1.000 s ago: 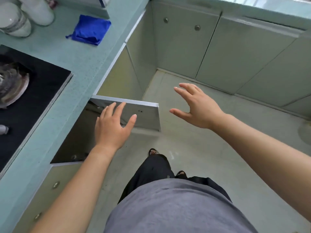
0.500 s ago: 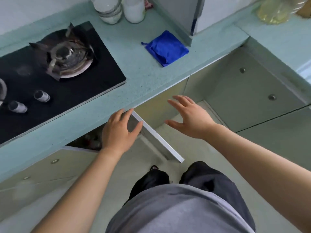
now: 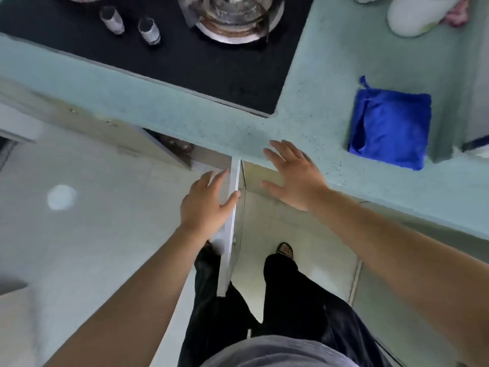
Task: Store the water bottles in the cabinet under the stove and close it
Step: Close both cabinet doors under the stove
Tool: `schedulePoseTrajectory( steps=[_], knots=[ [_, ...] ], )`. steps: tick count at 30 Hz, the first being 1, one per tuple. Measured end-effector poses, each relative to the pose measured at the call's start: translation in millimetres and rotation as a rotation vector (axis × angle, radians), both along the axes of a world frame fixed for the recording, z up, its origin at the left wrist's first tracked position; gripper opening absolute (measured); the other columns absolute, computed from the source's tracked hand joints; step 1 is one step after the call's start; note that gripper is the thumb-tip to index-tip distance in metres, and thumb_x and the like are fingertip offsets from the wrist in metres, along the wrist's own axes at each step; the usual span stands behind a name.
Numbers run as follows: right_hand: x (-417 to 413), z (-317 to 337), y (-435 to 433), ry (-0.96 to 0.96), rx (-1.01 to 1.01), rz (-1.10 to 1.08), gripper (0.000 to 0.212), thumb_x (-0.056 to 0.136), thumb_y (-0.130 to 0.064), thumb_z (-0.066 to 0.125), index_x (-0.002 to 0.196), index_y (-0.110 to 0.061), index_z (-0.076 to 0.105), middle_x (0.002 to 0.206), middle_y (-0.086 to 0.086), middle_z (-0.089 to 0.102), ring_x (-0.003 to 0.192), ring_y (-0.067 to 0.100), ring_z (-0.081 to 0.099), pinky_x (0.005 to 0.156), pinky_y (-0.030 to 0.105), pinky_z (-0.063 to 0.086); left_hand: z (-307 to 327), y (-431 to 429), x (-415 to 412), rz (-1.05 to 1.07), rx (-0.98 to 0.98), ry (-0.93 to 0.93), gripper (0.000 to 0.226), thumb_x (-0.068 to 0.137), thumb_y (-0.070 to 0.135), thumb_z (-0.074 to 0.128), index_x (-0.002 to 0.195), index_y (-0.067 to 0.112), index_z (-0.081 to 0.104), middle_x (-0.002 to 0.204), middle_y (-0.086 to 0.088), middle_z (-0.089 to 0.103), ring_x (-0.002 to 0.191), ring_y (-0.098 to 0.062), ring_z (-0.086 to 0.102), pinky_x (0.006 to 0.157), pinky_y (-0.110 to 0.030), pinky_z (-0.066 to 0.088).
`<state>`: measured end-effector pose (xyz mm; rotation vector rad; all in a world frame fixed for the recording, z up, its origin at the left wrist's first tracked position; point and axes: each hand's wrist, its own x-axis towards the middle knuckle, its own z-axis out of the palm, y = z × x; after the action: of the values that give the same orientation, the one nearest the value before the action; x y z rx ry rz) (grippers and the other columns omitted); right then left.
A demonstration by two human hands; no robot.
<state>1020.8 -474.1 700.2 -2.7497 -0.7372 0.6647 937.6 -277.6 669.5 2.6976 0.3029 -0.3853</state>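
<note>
The cabinet door [image 3: 232,234] under the black stove [image 3: 185,56] stands wide open, seen edge-on and pointing toward me. My left hand [image 3: 209,205] rests on the door's top edge, thumb over the edge and fingers on its left face. My right hand [image 3: 293,176] hovers open with spread fingers, right of the door, over the counter edge. In the dark cabinet opening [image 3: 180,147] a few rounded tops show, possibly bottles; they are too blurred to be sure.
The teal counter [image 3: 304,109] runs across the view, with a folded blue cloth [image 3: 389,125] on the right and a white container [image 3: 420,11] at the top right. Two stove knobs [image 3: 129,25] sit near the burner. My legs and feet stand on the pale floor [image 3: 92,234].
The view has turned to look straight down at the stove front. The door now appears swung fully outward, with my left hand still on its top edge. My right hand stays open.
</note>
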Motion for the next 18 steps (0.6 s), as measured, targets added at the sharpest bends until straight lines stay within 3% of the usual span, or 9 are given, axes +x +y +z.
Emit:
schedulePoseTrajectory(
  steps=[3, 6, 11, 18],
  knots=[
    [19, -21, -1, -0.03, 0.005, 0.088, 0.07, 0.093, -0.051, 0.037, 0.149, -0.021, 0.006, 0.158, -0.004, -0.003, 0.145, 0.017, -0.005, 0.115, 0.032, -0.002, -17, -16, -3, 0.201, -0.038, 0.005, 0.055, 0.088, 0.048, 0.047, 0.138, 0.028, 0.037, 0.138, -0.004, 0.045, 0.12, -0.028, 0.047, 0.084, -0.04, 0.046],
    [30, -39, -2, -0.093, 0.039, 0.138, 0.062, 0.096, -0.044, 0.036, 0.148, -0.018, 0.015, 0.158, -0.001, 0.008, 0.145, 0.019, 0.002, 0.115, 0.031, -0.003, -30, -29, -6, 0.35, -0.084, 0.029, 0.053, 0.089, 0.045, 0.047, 0.139, 0.029, 0.036, 0.137, -0.003, 0.045, 0.117, -0.026, 0.049, 0.081, -0.038, 0.046],
    [36, -60, -7, -0.213, 0.11, 0.157, 0.051, 0.093, -0.035, 0.03, 0.139, -0.015, 0.039, 0.148, 0.004, 0.036, 0.137, 0.027, 0.029, 0.112, 0.038, 0.02, -46, -42, -13, 0.452, -0.255, 0.039, 0.045, 0.094, 0.035, 0.047, 0.137, 0.03, 0.039, 0.129, 0.0, 0.053, 0.11, -0.019, 0.057, 0.084, -0.033, 0.047],
    [37, -66, -8, -0.245, 0.173, 0.16, 0.049, 0.093, -0.034, 0.033, 0.137, -0.014, 0.043, 0.148, 0.006, 0.038, 0.136, 0.029, 0.033, 0.109, 0.041, 0.025, -51, -41, -15, 0.557, -0.289, -0.022, 0.039, 0.092, 0.03, 0.054, 0.129, 0.038, 0.049, 0.118, 0.009, 0.062, 0.087, -0.011, 0.063, 0.077, -0.024, 0.045]
  ],
)
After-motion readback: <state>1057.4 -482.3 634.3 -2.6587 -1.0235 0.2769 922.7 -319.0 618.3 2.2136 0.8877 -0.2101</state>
